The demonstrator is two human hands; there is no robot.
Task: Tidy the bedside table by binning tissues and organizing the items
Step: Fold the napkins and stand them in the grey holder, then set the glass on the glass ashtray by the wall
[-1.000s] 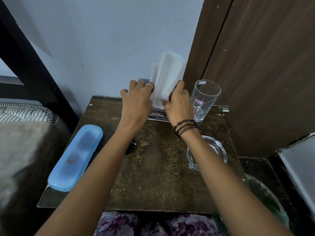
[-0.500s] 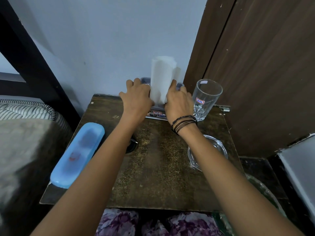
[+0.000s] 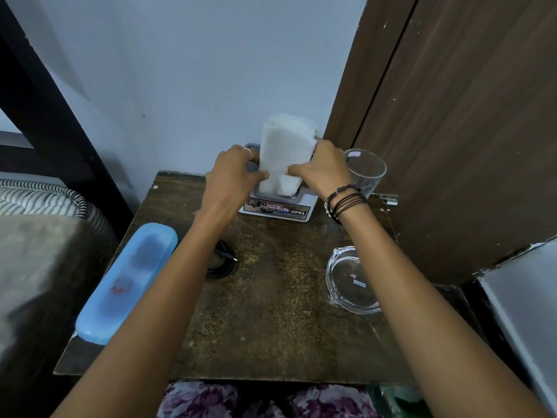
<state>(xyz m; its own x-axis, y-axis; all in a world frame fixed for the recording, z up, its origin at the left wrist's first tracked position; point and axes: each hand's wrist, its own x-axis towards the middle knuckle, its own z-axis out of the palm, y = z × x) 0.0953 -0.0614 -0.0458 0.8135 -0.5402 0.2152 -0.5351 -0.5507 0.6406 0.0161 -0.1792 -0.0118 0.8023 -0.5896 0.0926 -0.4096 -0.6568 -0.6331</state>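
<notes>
Since the earlier frame, your left hand (image 3: 233,173) and right hand (image 3: 324,170) have lowered the folded tissue stack (image 3: 284,155), both closed on it, into the holder (image 3: 278,203) beside the drinking glass (image 3: 366,171); remaining items look unsorted.

"OPEL" reads on the tissue holder's (image 3: 278,210) front label; other print there is illegible.

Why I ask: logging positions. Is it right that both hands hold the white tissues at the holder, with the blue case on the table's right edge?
Not quite. The head view shows the blue case on the table's left edge; both hands, left and right, do hold the white tissues at the holder.
</notes>
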